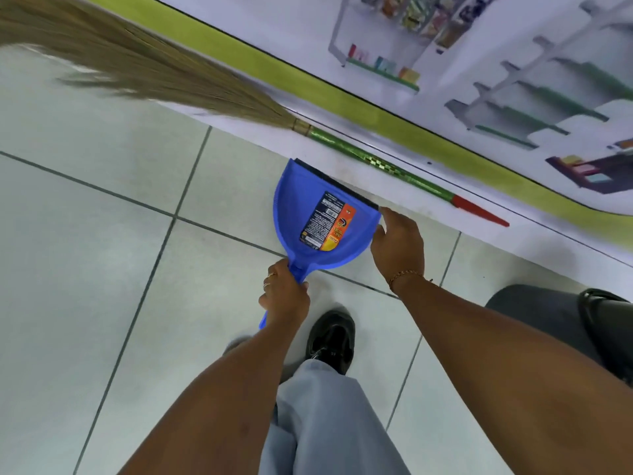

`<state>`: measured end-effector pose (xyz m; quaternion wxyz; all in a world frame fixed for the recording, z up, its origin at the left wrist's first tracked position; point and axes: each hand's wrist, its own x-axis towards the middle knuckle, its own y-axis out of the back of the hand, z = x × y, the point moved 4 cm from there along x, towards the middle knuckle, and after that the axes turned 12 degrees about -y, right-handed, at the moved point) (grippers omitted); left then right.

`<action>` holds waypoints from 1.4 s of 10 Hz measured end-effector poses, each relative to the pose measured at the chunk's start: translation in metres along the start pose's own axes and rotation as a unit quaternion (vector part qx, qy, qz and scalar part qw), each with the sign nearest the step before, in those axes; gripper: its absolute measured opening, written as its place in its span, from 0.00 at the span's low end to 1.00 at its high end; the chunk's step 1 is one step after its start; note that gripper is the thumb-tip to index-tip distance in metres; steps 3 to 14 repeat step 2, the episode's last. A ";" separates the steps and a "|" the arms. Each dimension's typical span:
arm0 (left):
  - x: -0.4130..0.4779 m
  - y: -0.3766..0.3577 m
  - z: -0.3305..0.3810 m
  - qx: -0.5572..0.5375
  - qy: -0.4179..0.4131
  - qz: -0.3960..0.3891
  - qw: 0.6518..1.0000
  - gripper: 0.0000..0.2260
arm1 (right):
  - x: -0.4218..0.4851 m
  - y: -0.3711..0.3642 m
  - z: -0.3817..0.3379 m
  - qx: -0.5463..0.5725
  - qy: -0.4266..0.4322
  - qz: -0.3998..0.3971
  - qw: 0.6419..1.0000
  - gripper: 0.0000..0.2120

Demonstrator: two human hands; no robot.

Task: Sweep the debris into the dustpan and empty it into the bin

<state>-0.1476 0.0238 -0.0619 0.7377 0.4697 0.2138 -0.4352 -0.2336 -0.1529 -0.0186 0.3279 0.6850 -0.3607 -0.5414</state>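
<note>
The left hand (286,296) is clenched around the blue dustpan (322,221) handle. The right hand (399,246) rests loosely open, fingers against the pan's right rim.

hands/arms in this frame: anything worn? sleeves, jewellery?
Both forearms bare, no sleeves in view. Left hand wears two rings on its fingers. Right hand has a thin gold chain bracelet at the wrist. No gloves, no watch.
</note>
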 end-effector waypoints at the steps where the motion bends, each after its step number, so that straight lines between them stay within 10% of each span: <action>1: -0.003 -0.001 -0.002 0.022 0.003 -0.040 0.999 0.24 | -0.007 0.002 0.004 0.002 0.002 0.001 1.000 0.20; 14: -0.021 0.022 0.005 0.108 -0.006 -0.041 0.993 0.28 | -0.026 0.025 0.013 0.004 -0.022 0.003 1.000 0.20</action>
